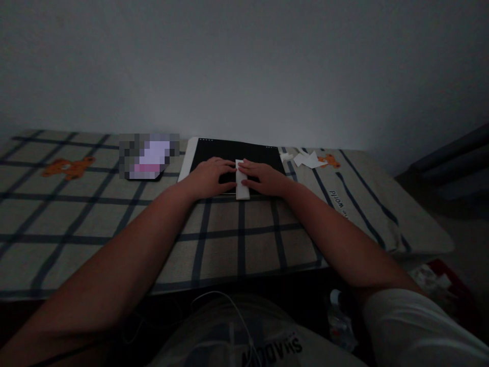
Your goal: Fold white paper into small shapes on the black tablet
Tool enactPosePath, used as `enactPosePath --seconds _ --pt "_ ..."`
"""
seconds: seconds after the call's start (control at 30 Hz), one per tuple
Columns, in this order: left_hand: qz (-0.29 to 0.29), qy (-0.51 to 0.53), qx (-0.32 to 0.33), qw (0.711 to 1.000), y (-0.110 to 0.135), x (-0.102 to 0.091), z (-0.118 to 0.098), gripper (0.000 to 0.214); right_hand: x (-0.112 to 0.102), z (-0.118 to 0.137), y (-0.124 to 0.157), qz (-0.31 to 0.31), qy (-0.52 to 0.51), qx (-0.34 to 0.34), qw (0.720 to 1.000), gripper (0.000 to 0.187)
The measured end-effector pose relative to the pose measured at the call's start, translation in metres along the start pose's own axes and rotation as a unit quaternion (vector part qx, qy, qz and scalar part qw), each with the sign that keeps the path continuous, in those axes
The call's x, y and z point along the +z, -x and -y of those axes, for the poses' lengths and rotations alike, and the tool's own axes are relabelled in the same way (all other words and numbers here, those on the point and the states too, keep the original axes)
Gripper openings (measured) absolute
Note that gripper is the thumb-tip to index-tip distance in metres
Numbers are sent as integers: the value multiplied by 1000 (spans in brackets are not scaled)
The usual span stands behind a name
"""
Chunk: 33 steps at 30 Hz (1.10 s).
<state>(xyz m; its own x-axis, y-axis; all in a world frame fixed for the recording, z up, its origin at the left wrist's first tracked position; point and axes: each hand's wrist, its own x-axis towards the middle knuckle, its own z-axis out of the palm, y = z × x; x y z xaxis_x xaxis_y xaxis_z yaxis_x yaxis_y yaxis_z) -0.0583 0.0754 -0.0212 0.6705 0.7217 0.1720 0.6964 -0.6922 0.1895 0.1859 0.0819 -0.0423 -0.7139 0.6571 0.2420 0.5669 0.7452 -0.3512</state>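
A narrow strip of folded white paper (242, 191) lies upright in view on a black pad, its near end reaching past the pad's front edge. My left hand (211, 177) rests on the pad to the left of the strip, fingers stretched, with fingertips and thumb apart at the strip's left edge. From the other side my right hand (266, 178) lies over the strip, its fingertips and thumb pressing the paper down. Under both hands is the black pad (237, 147), which has a white border at its left and small white marks along the far edge.
White paper scraps (308, 160) lie right of the pad. A blurred-out purple and pink object (153, 155) sits at the left. The checked tablecloth (225, 244) has bear prints. A wall (244, 71) rises behind. Below the table edge stands a clear plastic bottle (340, 321).
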Motion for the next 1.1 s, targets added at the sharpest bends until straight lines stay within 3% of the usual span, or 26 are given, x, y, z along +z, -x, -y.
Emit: enactPosePath --seconds 0.67,1.1 --pt "-3 23 8 1000 0 -3 2 46 -1 3 0 4 15 5 1000 59" --pt "11 30 6 999 1 -6 2 49 1 -2 2 3 20 -5 1000 70"
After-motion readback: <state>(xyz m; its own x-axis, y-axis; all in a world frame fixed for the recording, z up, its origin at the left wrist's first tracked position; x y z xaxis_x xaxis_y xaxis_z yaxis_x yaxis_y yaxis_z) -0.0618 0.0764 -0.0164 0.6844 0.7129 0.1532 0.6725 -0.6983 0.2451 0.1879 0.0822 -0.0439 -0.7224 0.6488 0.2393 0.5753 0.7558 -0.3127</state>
